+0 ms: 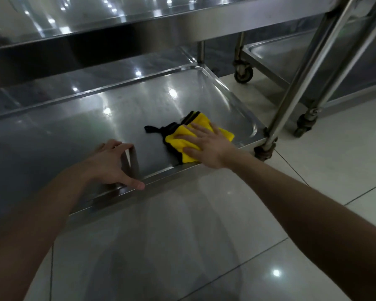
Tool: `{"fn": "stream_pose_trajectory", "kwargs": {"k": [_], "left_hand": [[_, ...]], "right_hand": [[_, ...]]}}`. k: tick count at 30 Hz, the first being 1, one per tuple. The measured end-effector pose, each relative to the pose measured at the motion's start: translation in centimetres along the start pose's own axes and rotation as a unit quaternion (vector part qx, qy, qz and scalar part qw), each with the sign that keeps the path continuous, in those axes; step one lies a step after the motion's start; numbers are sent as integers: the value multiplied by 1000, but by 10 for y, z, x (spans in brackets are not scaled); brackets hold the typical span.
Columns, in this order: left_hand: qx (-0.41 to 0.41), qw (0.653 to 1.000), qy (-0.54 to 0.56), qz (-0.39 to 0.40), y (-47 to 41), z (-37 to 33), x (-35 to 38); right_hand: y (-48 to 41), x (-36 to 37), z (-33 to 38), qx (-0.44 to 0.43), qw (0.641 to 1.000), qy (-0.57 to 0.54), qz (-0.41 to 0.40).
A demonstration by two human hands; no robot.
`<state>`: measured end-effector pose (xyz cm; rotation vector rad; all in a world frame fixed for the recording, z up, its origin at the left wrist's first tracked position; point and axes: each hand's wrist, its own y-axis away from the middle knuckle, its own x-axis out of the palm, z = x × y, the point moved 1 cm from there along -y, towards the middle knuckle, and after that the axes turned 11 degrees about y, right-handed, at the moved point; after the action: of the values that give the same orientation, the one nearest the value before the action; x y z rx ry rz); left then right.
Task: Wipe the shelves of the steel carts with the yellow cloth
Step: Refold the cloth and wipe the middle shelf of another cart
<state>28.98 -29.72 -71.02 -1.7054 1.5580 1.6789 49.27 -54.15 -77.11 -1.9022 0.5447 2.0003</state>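
A glossy pale tiled floor (204,235), crossed by thin dark grout lines (237,266), mirrors small bright ceiling-light glints (276,273).

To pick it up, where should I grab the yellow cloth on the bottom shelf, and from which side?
Probably pinch the raised folds of the yellow cloth from above, front side: it lies bunched on the shelf under the flat right hand.
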Motion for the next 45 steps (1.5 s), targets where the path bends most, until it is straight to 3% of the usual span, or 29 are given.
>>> {"fn": "stream_pose_trajectory", "kwargs": {"k": [5, 11, 17, 23, 27, 37, 45], "left_hand": [[-1, 1000, 10, 2, 0, -1, 1], [10, 1000, 17, 5, 4, -3, 2], [14, 1000, -3, -1, 0, 2, 4], [18, 1000, -1, -18, -2, 3, 3], [20, 1000, -1, -13, 0, 0, 1], [7, 1000, 7, -23, 3, -4, -1], [5, 987, 46, -153, 34, 33, 13]], "right_hand": [[-8, -1, -86, 115, 992, 32, 28], [-77, -6, -117, 158, 986, 33, 29], [-193, -13, -107, 177, 982, 28, 66], [-252, -8, -34, 92, 994, 33, 58], [-221, -2, -3, 45, 997, 32, 47], [-42, 5, 59, -51, 998, 32, 14], [-37, -2, 92, -58, 998, 23, 26]]}}
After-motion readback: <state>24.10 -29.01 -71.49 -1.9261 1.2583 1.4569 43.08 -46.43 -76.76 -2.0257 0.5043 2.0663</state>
